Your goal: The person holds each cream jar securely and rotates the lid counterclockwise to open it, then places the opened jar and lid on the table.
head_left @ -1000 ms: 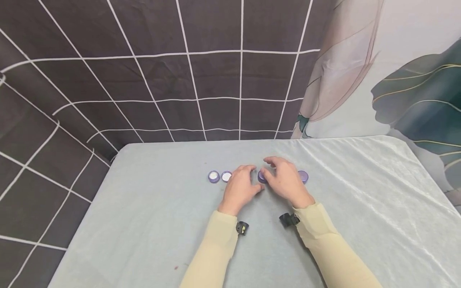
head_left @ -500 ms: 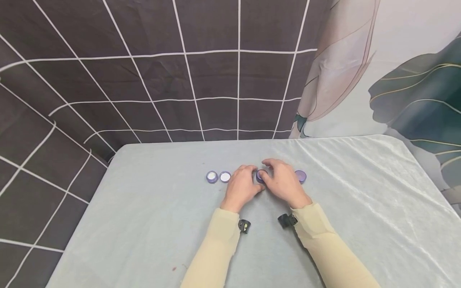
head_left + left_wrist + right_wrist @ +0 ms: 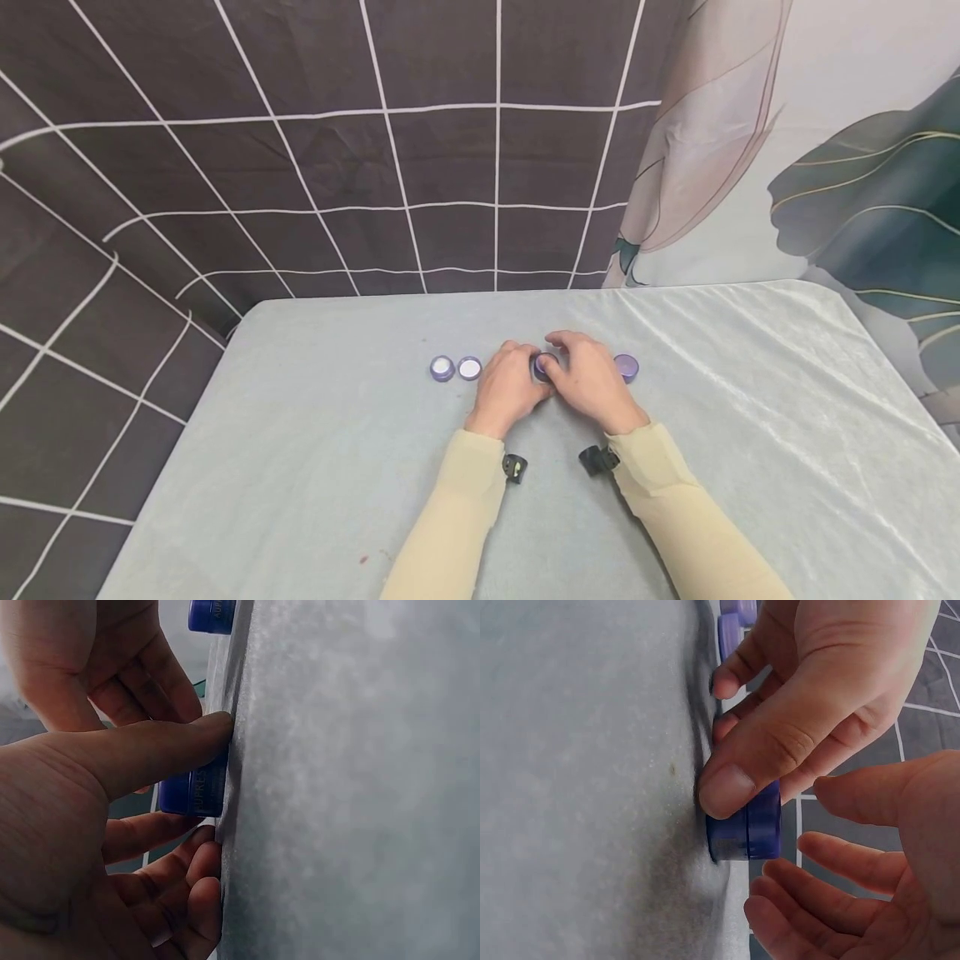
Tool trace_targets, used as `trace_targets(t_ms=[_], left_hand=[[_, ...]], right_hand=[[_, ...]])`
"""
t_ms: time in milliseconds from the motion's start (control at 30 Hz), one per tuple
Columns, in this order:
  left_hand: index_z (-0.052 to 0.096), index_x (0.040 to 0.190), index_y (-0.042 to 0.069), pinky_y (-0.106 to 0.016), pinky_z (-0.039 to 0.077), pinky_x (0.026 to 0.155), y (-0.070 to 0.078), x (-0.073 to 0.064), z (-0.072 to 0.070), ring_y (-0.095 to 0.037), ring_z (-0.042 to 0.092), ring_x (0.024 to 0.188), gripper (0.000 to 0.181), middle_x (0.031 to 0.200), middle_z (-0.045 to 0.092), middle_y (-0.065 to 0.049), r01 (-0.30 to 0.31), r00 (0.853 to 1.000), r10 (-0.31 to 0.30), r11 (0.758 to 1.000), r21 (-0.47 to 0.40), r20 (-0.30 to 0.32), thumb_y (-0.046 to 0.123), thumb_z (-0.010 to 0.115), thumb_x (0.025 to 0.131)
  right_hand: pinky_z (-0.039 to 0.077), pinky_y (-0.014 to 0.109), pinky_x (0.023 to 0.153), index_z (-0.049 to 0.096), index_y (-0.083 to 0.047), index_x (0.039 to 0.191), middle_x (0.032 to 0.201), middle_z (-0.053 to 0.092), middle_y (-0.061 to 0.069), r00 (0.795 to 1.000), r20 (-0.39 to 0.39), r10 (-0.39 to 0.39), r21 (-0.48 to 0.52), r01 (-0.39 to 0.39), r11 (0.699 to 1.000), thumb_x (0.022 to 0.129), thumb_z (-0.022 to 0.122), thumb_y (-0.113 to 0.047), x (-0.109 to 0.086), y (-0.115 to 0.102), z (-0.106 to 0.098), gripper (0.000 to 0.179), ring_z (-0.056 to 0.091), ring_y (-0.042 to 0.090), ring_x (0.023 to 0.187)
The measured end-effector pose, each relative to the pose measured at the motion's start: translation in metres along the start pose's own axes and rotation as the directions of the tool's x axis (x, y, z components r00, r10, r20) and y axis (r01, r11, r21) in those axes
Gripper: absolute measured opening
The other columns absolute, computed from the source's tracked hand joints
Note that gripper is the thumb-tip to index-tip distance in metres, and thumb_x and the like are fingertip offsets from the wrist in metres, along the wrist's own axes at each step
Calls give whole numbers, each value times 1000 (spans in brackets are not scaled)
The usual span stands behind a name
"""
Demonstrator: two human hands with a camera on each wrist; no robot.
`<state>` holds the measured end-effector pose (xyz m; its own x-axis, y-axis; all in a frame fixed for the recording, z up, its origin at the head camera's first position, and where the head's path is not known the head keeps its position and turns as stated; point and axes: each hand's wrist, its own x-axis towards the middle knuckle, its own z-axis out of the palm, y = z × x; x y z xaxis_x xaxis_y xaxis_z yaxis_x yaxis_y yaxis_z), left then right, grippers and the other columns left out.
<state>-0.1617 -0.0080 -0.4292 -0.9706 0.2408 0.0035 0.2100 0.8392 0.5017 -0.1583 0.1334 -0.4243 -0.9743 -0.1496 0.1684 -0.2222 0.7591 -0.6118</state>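
Note:
My left hand (image 3: 508, 385) pinches a small purple cosmetic jar (image 3: 742, 838) between thumb and fingers, low at its base on the cloth. In the left wrist view the jar (image 3: 193, 795) has lettering on its side, partly hidden by the left thumb. My right hand (image 3: 592, 381) hovers around the jar's lid with parted, relaxed fingers; its thumb overlaps the jar in the head view. From the right wrist view, the right thumb (image 3: 862, 791) and fingers stand just off the lid.
Left of the hands lie an uncovered purple jar (image 3: 442, 368) and a round white-faced purple piece (image 3: 470, 368). Another purple jar (image 3: 626, 367) stands right, beside the right hand. A light grey cloth (image 3: 300, 467) covers the table; dark gridded fabric (image 3: 442, 158) hangs behind.
The left hand has moved slightly right and closed its thumb and fingers onto the jar. The right hand stays about where it was.

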Motion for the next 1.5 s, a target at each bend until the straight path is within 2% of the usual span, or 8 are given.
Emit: trace_targets(t_ms=[200, 567, 867, 1133, 1267, 1500], left_hand=[[69, 124, 9, -34, 50, 92, 1, 1, 2, -21, 63, 103, 53, 109, 66, -6, 18, 1000, -18, 1000, 4, 12, 31, 85, 78], [71, 120, 9, -33, 50, 92, 4, 1, 2, -20, 63, 100, 41, 106, 66, -5, 33, 999, -33, 999, 2, -2, 30, 80, 86], [73, 117, 10, -33, 50, 90, 1, 2, 2, -20, 64, 98, 40, 104, 65, -4, 33, 999, -33, 999, -18, -1, 30, 81, 84], [73, 117, 11, -33, 50, 90, 0, 4, -1, -20, 64, 99, 39, 103, 67, -3, 33, 999, -33, 999, -31, -7, 31, 80, 84], [72, 119, 11, -35, 51, 91, 1, 4, -3, -22, 65, 102, 39, 107, 70, -4, 41, 999, -42, 998, -45, -4, 32, 78, 86], [74, 116, 12, -36, 53, 85, 1, 6, -8, -22, 69, 98, 35, 108, 74, -3, 68, 997, -70, 994, -86, -19, 29, 79, 85]], right_hand=[[49, 53, 93, 65, 4, 124, 115, 68, 24, 1000, 1, 6, 8, -6, 1000, 91, 70, -19, 0, -1, 0, 40, 64, 40, 109], [49, 53, 95, 65, 5, 124, 117, 68, 24, 1000, -9, -6, 5, 6, 1000, 91, 69, -18, -1, -1, 1, 40, 63, 41, 111], [48, 52, 96, 65, 5, 124, 118, 68, 23, 1000, -9, -12, 3, 12, 1000, 91, 69, -18, -1, -2, 1, 40, 63, 41, 113], [50, 52, 92, 66, 4, 122, 114, 69, 22, 999, -18, -28, -9, 27, 1000, 92, 68, -20, 0, -1, 2, 38, 65, 38, 107], [50, 52, 91, 67, 3, 121, 113, 69, 22, 999, -23, -30, -5, 30, 1000, 93, 68, -20, -1, -2, 2, 37, 65, 38, 106], [49, 52, 91, 68, 3, 118, 112, 70, 21, 999, -36, -39, 2, 39, 999, 94, 67, -21, -1, -4, 2, 34, 65, 39, 107]])
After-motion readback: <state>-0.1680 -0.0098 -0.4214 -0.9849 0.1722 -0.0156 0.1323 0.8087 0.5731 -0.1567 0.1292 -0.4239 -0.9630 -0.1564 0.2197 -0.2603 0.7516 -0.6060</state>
